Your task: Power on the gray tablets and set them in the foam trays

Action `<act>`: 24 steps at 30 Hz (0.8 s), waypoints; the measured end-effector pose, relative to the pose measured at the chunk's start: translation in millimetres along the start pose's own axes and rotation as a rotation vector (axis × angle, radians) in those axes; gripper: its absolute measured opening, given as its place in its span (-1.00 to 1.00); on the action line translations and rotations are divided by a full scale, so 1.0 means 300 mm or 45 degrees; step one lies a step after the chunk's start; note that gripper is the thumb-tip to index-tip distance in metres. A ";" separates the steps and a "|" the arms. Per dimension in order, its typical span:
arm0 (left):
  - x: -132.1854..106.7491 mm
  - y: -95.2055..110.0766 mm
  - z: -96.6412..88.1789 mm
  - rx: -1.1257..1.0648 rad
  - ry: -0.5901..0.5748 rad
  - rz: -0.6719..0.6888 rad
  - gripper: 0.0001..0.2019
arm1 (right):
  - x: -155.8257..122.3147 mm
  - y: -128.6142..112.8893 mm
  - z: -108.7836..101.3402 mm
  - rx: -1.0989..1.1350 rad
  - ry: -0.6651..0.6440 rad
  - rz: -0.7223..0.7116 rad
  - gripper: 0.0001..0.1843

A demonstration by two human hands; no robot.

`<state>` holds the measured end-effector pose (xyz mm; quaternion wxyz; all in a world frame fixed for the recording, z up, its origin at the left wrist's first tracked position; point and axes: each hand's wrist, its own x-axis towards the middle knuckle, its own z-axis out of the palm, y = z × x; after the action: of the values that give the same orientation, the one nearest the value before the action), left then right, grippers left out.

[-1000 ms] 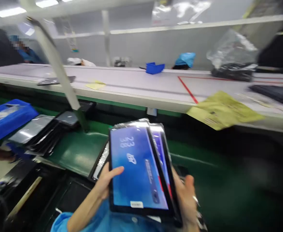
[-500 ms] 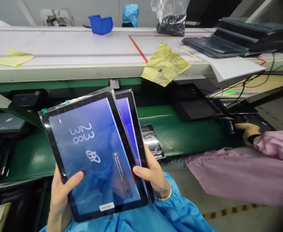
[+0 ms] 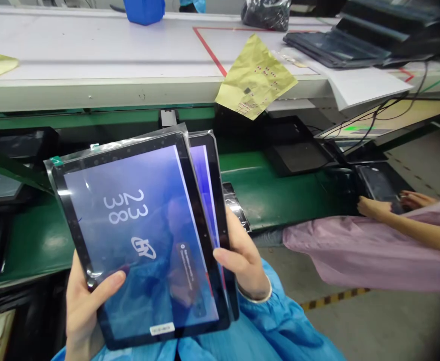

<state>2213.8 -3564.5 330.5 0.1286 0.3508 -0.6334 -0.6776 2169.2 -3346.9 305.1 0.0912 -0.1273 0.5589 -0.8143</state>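
Two tablets are held in front of me, overlapping, with their lit screens facing up. The front tablet [image 3: 141,240], in clear film with green tabs at its upper edge, shows a blue lock screen and a white label low down. Behind its right side, the second tablet [image 3: 208,190] shows only a strip of purple-blue screen. My left hand [image 3: 88,298] grips the front tablet's left edge, thumb on the glass. Along the right side, my right hand [image 3: 240,258] is closed around both tablets, its thumb near the front one's edge. Fingers beneath the tablets are hidden.
A green work surface [image 3: 283,200] runs under a white shelf [image 3: 103,93], from which a yellow sheet [image 3: 255,82] hangs. Black tablets [image 3: 336,47] are piled at upper right. At right, a co-worker's hands [image 3: 374,206] are at another tablet [image 3: 380,185]. A blue bin [image 3: 145,10] stands on the shelf.
The view has tilted down, so the shelf sits higher. My hands keep their hold on both tablets. The co-worker's second hand and a tablet now show at right.
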 end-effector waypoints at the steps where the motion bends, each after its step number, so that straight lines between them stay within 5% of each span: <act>1: -0.006 0.004 0.002 0.014 -0.005 0.002 -0.37 | 0.004 -0.006 -0.001 -0.012 0.000 -0.018 -0.52; 7: 0.002 -0.009 -0.018 0.088 -0.070 0.140 -0.50 | 0.009 -0.032 -0.013 -0.067 -0.021 -0.083 -0.67; 12: 0.019 -0.024 -0.031 0.172 -0.099 0.283 -0.56 | -0.010 -0.045 -0.030 -0.125 0.010 -0.006 -0.58; 18: -0.022 -0.006 -0.011 0.141 -0.106 0.158 -0.58 | -0.028 -0.072 -0.044 -0.244 0.050 0.068 -0.53; 24: -0.041 -0.001 -0.003 0.190 -0.090 0.222 -0.53 | -0.024 -0.081 -0.040 -0.305 0.111 0.063 -0.41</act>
<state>2223.1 -3557.5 334.1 0.1381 0.2789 -0.7143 -0.6269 2172.0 -3325.4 322.9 0.0711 -0.0881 0.6586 -0.7440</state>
